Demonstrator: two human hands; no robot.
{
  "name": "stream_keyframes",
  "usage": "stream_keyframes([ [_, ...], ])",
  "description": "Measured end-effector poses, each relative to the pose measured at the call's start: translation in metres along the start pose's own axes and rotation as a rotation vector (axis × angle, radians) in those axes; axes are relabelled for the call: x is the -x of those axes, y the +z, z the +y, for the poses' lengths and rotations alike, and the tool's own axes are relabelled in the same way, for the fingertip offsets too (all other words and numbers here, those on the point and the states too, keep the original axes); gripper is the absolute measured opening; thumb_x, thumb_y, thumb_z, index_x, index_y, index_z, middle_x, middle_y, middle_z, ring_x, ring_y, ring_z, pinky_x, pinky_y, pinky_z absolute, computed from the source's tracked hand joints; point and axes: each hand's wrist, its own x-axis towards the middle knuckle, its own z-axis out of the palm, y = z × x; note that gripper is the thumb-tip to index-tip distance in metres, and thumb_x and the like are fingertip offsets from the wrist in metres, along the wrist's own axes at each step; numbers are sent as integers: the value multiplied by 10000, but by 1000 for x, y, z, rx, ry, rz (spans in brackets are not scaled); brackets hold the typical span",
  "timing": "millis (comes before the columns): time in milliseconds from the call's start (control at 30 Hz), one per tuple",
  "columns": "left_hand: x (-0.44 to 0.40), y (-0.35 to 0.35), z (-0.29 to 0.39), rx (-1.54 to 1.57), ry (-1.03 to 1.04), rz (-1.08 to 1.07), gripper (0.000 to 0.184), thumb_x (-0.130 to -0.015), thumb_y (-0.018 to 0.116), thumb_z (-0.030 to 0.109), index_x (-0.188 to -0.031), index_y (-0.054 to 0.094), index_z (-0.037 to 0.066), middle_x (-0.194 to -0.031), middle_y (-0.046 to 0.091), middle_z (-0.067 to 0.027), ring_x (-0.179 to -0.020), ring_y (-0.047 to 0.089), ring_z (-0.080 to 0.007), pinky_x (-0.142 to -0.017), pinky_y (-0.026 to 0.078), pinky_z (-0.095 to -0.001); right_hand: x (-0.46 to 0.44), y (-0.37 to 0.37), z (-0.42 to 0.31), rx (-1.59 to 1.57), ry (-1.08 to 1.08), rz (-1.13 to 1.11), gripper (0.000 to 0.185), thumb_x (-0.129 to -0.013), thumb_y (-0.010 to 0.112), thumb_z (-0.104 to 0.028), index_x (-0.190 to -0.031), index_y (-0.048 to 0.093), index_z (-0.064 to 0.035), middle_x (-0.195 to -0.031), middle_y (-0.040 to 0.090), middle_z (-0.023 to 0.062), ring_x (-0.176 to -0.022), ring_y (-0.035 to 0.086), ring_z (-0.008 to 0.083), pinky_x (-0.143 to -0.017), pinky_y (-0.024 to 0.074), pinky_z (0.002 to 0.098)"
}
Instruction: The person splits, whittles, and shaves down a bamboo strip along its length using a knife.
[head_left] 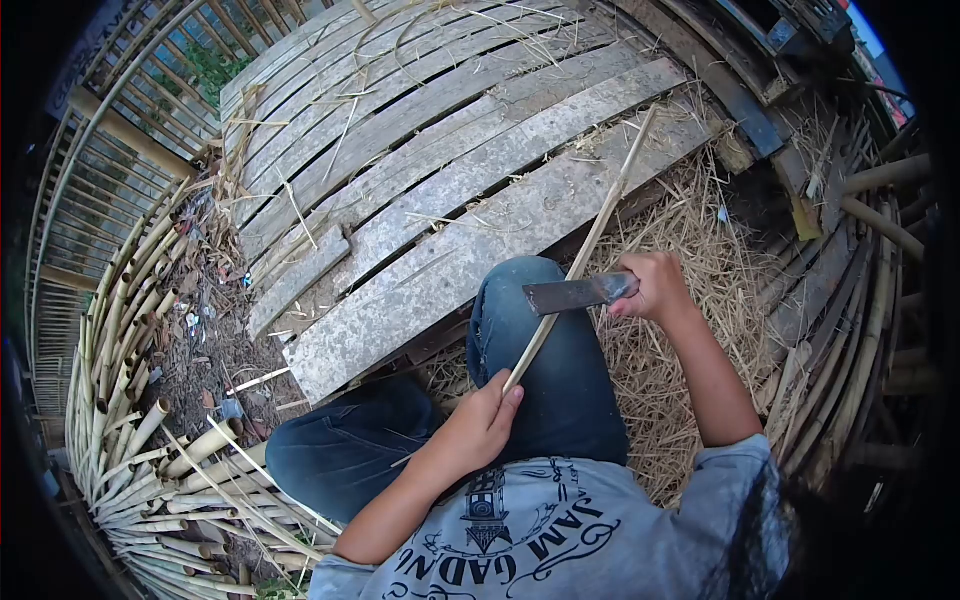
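Note:
A long, pale bamboo strip (610, 205) slants from my lap up over the edge of the wooden platform. Its near end is pinched in my left hand (483, 424), closed around it just in front of my shirt. My right hand (652, 287) is wrapped around the handle of a broad-bladed knife (570, 294), most of the handle hidden by the fingers. The dark, square-ended blade points left and lies across the strip above my raised knee (525, 300). Whether the edge bites into the bamboo cannot be made out.
A slatted plank platform (400, 290) with scattered slivers spreads ahead of me. Shavings (670, 390) cover the ground at my right. Cut bamboo poles (150, 470) are stacked at the left, below a bamboo fence (110, 170). More bamboo strips (850, 340) lean at the far right.

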Motion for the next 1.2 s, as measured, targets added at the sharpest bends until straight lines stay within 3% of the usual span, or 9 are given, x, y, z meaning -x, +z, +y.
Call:
stream_keyframes([
  [133,-3,7,8,-161,4,49,242,-1052,400,229,-982,479,11,-651,463,-33,-579,495,-134,-563,431,-313,-12,-4,21,93,-68,64,934,-546,430,-997,-599,516,-68,-535,542,75,-511,607,301,-499,472,401],
  [500,2,13,3,-198,29,122,229,-1050,403,219,-970,473,16,-649,467,-50,-542,519,-144,-538,441,-322,-7,-4,36,139,-94,173,925,-540,436,-996,-603,507,-76,-535,541,71,-532,619,290,-495,474,400],
  [567,4,14,9,-196,-15,137,234,-1033,417,207,-1004,481,-16,-646,532,-246,-643,575,-455,-596,436,-466,-6,-7,34,144,-124,205,905,-554,459,-982,-605,513,-80,-535,542,72,-533,623,294,-500,479,400],
  [767,-5,20,-14,-102,72,147,242,-1038,415,201,-956,487,-15,-676,514,-186,-627,551,-336,-626,440,-417,14,0,-22,55,38,129,874,-645,463,-933,-615,517,-61,-555,552,107,-561,622,335,-522,479,422],
  [867,-6,19,-9,-36,-55,98,241,-1038,418,201,-955,488,-14,-683,512,-177,-630,546,-321,-637,444,-416,10,10,-57,80,19,128,814,-631,535,-900,-612,549,-86,-532,559,90,-554,636,321,-531,494,409],
  [1200,3,28,-6,-172,53,208,239,-1042,409,203,-969,487,-11,-650,472,-143,-585,491,-266,-610,427,-400,-7,12,6,141,-51,214,875,-576,477,-955,-595,509,-81,-549,562,89,-547,629,322,-507,479,423],
])
